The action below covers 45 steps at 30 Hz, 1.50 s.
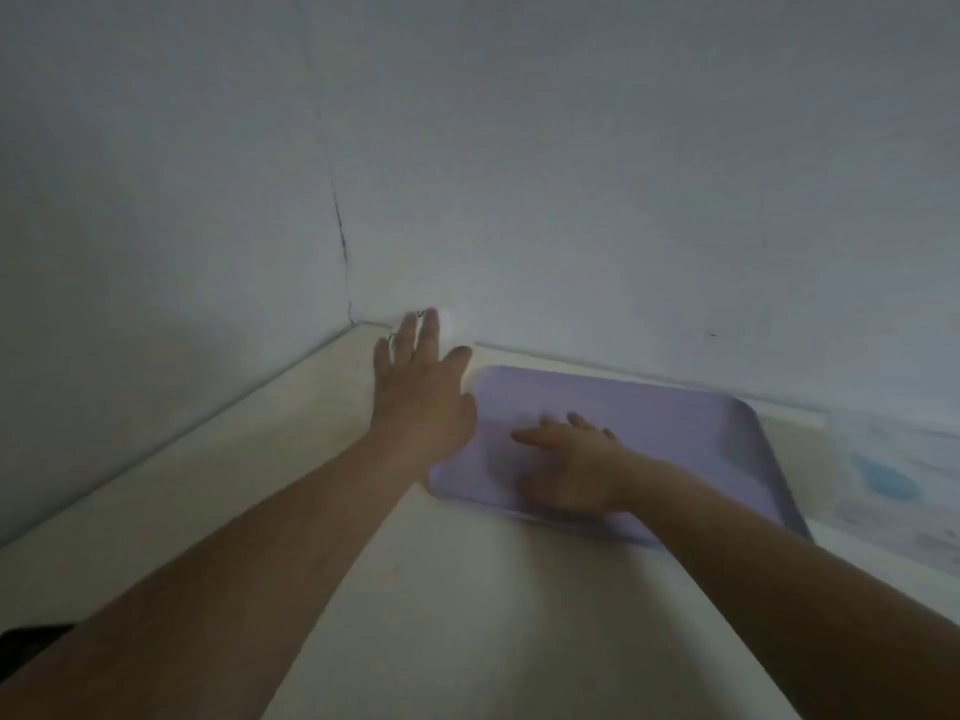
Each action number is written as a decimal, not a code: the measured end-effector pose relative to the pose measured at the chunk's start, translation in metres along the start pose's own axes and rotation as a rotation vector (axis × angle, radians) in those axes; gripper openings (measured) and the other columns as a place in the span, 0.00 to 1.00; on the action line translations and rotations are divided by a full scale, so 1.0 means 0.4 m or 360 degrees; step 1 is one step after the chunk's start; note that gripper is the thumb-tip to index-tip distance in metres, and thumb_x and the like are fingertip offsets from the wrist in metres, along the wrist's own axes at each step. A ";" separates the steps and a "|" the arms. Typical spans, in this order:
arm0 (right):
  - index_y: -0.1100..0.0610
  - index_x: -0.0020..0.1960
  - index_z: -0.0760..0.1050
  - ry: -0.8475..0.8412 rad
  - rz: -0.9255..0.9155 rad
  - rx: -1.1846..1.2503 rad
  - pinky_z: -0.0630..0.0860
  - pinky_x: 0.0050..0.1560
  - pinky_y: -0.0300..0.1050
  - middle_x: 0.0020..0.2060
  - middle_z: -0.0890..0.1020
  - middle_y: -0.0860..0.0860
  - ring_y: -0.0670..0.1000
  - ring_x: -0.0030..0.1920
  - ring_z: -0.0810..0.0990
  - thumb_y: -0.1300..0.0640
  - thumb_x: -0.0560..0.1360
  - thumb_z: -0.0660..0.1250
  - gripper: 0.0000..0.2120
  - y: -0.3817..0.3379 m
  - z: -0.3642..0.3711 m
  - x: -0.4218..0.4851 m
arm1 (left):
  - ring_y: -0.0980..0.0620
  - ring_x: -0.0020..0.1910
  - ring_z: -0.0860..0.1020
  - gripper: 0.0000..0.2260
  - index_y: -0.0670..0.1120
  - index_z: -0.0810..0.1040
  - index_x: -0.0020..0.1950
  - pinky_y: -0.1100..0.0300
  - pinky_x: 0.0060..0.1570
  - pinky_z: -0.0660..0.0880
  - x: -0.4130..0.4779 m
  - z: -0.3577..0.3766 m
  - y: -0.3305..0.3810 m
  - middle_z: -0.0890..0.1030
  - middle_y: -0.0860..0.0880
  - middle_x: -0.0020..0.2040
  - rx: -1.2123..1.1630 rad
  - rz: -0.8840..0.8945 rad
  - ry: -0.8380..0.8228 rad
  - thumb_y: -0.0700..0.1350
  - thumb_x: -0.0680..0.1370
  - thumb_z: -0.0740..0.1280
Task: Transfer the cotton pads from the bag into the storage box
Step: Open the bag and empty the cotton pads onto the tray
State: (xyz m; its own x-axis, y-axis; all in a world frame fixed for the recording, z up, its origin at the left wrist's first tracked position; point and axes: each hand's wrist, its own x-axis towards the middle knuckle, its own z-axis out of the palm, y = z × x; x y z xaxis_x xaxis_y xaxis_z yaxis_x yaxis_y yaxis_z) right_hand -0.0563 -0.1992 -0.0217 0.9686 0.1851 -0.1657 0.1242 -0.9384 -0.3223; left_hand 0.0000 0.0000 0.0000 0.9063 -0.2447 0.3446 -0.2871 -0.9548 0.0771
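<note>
- We see the left hand (415,392) stretched forward with its fingers straight and slightly spread. It holds nothing. Its fingertips reach the corner where the table meets the wall.
- The heel of the left hand lies at the left edge of the lilac tray (685,423). We cannot tell whether it touches the tray.
- We see the right hand (571,467) palm down over the near-left part of the tray, fingers loosely extended and spread, gripping nothing. Motion blur hides whether the palm rests on the tray surface or hangs just above it.
- The tray is flat with rounded corners and lies on the cream table (467,605), close to the back wall (571,174).
- A pale package (893,480) with a light blue patch lies at the right edge of the view, just beside the tray. We cannot confirm that it is the bag of cotton pads. Any print on it is too blurred to read.
- A thin dark crack (340,236) runs down the wall corner above the left hand.
- A dark object (31,646) shows at the lower left edge, partly behind the left forearm.
</note>
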 end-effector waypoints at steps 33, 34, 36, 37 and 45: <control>0.53 0.66 0.76 0.1252 0.0090 0.1037 0.75 0.48 0.32 0.57 0.79 0.49 0.50 0.48 0.84 0.57 0.74 0.77 0.22 0.167 -0.060 -0.212 | 0.51 0.47 0.76 0.04 0.49 0.86 0.46 0.64 0.44 0.66 -0.119 -0.027 0.280 0.78 0.50 0.47 -0.0811 0.0334 0.0478 0.48 0.76 0.76; 0.52 0.67 0.76 0.1263 -0.0096 0.0935 0.75 0.47 0.30 0.60 0.77 0.48 0.48 0.45 0.84 0.59 0.73 0.77 0.24 0.157 -0.060 -0.219 | 0.51 0.45 0.77 0.04 0.48 0.86 0.47 0.61 0.43 0.68 -0.117 -0.037 0.285 0.78 0.50 0.45 -0.0868 0.0306 0.0438 0.48 0.77 0.76; 0.49 0.65 0.79 0.1150 -0.0312 0.0839 0.75 0.45 0.28 0.59 0.80 0.47 0.47 0.41 0.84 0.60 0.74 0.76 0.21 0.133 -0.068 -0.233 | 0.55 0.42 0.79 0.05 0.46 0.86 0.52 0.60 0.46 0.74 -0.119 -0.053 0.299 0.79 0.50 0.44 -0.1105 0.0275 0.0251 0.43 0.77 0.76; 0.49 0.64 0.80 0.1076 -0.0327 0.0827 0.75 0.45 0.27 0.56 0.83 0.47 0.46 0.41 0.83 0.59 0.75 0.76 0.18 0.124 -0.072 -0.236 | 0.60 0.41 0.79 0.08 0.46 0.85 0.55 0.63 0.46 0.76 -0.124 -0.059 0.304 0.79 0.51 0.44 -0.1203 0.0252 0.0155 0.39 0.76 0.75; 0.48 0.50 0.85 0.1001 -0.0215 0.0946 0.76 0.45 0.34 0.47 0.87 0.46 0.44 0.41 0.83 0.56 0.75 0.77 0.05 0.092 -0.104 -0.242 | 0.67 0.45 0.83 0.17 0.47 0.79 0.63 0.71 0.50 0.76 -0.157 -0.109 0.309 0.88 0.53 0.43 -0.1666 0.0086 0.0090 0.32 0.78 0.70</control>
State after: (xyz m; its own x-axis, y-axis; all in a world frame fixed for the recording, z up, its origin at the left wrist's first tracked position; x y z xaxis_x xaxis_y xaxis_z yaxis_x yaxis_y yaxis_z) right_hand -0.1364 -0.2639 0.0214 0.9146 -0.0758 0.3971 0.2834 -0.5803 -0.7635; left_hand -0.1060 -0.0951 0.0286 0.8762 -0.2488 0.4128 -0.4761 -0.3135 0.8216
